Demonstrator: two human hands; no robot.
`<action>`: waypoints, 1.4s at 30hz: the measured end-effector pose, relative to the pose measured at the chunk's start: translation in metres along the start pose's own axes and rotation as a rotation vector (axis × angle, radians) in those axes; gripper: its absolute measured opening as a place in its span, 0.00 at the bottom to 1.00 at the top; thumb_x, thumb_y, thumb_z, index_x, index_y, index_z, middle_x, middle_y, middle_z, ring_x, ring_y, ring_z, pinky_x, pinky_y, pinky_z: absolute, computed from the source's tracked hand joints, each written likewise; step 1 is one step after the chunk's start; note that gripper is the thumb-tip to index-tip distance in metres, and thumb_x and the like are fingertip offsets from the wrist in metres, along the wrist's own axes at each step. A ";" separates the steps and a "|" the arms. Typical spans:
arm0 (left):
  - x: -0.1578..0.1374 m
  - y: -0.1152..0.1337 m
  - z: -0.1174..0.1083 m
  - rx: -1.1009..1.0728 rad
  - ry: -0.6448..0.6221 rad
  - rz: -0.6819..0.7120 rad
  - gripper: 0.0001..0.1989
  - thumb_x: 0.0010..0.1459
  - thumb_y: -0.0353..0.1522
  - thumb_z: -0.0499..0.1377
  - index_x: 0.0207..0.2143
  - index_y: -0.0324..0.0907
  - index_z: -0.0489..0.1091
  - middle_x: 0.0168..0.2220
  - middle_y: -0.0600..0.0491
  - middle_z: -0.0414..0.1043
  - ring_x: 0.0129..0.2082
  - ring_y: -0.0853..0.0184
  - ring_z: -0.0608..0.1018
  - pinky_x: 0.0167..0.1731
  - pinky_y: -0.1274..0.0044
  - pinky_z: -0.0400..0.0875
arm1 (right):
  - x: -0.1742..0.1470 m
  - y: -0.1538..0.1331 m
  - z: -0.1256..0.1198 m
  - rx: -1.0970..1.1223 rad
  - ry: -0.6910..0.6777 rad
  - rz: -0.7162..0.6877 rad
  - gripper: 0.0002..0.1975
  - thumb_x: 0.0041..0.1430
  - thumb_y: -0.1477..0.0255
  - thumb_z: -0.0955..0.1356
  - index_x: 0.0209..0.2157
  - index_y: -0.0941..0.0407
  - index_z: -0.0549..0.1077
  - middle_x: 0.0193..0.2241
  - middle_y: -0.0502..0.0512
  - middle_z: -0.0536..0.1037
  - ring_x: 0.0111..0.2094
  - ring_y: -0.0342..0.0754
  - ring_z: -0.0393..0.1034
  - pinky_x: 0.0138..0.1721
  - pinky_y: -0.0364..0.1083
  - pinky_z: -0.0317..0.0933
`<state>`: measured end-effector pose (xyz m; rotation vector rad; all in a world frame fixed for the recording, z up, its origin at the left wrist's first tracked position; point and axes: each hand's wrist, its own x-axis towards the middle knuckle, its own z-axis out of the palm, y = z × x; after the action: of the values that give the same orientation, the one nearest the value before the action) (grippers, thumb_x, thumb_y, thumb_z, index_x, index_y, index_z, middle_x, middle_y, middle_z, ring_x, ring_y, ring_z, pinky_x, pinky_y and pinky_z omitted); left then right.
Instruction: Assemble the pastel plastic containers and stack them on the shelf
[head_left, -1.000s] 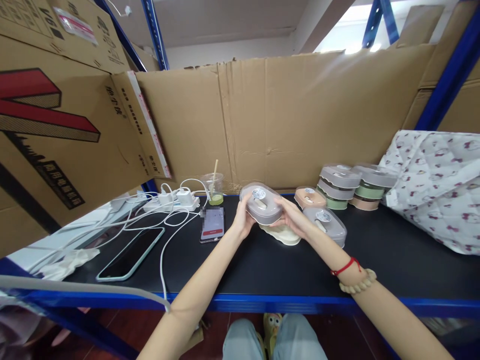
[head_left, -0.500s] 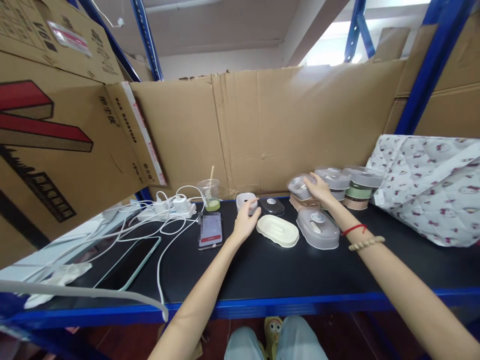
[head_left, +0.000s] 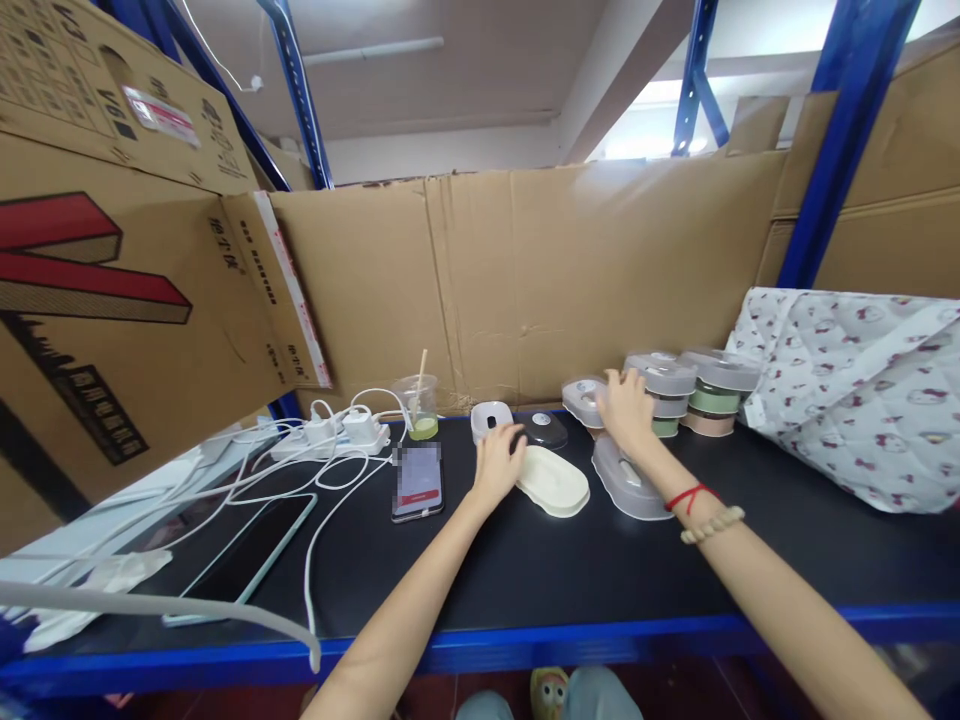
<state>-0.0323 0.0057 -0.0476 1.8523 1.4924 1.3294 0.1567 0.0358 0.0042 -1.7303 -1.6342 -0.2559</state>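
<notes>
My left hand (head_left: 498, 465) is over the black tabletop, fingers curved and apart, with no held thing showing. It is beside an oval cream tray or lid (head_left: 556, 484) and in front of a small white container (head_left: 489, 416) with a dark spot on top. A dark oval lid (head_left: 546, 430) lies just behind. My right hand (head_left: 628, 412), fingers spread, is at the right side of a container with a clear greyish lid (head_left: 581, 402); whether it touches is unclear. Below the hand is another clear greyish lidded container (head_left: 626, 485), partly covered by my wrist.
Stacked lidded containers (head_left: 709, 395) stand at the back right beside a patterned quilted bag (head_left: 847, 400). On the left are a lit phone (head_left: 418, 482), a cup with a straw (head_left: 422, 425), a power strip with cables (head_left: 330, 440) and a tablet-like device (head_left: 247, 555). Cardboard (head_left: 480, 290) walls the back.
My left hand has shifted from the white container towards the cream piece. My right hand has come lower and nearer over the front container, fingers more spread. The camera view has tilted slightly up.
</notes>
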 end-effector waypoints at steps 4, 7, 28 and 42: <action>0.028 0.003 -0.002 0.136 0.290 -0.364 0.15 0.54 0.29 0.54 0.45 0.38 0.68 0.53 0.34 0.64 0.57 0.49 0.63 0.55 0.61 0.52 | -0.024 -0.031 0.010 0.010 -0.299 -0.170 0.13 0.52 0.68 0.68 0.40 0.54 0.74 0.41 0.64 0.75 0.44 0.61 0.69 0.43 0.56 0.63; 0.044 0.001 -0.004 0.185 0.343 -0.571 0.17 0.51 0.29 0.57 0.45 0.36 0.66 0.54 0.30 0.60 0.59 0.48 0.61 0.54 0.62 0.55 | -0.041 -0.043 0.021 -0.074 -0.452 -0.214 0.16 0.52 0.67 0.69 0.44 0.55 0.73 0.43 0.66 0.75 0.45 0.60 0.69 0.43 0.56 0.63; 0.051 -0.013 -0.023 -0.475 0.460 -0.548 0.10 0.48 0.31 0.55 0.36 0.40 0.68 0.30 0.51 0.73 0.33 0.63 0.77 0.29 0.76 0.70 | 0.016 -0.018 0.009 -0.281 -0.370 -0.013 0.50 0.36 0.72 0.76 0.62 0.54 0.54 0.53 0.74 0.65 0.48 0.63 0.68 0.43 0.52 0.62; 0.033 0.038 -0.037 -1.354 0.257 -0.741 0.17 0.43 0.19 0.51 0.36 0.36 0.69 0.17 0.56 0.69 0.15 0.72 0.71 0.16 0.83 0.66 | 0.004 -0.020 -0.021 -0.445 -0.244 0.021 0.22 0.56 0.66 0.66 0.48 0.65 0.71 0.51 0.72 0.70 0.52 0.58 0.64 0.46 0.50 0.59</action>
<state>-0.0451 0.0138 0.0125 0.2529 0.7609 1.5301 0.1454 0.0239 0.0292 -2.1808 -1.8311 -0.4397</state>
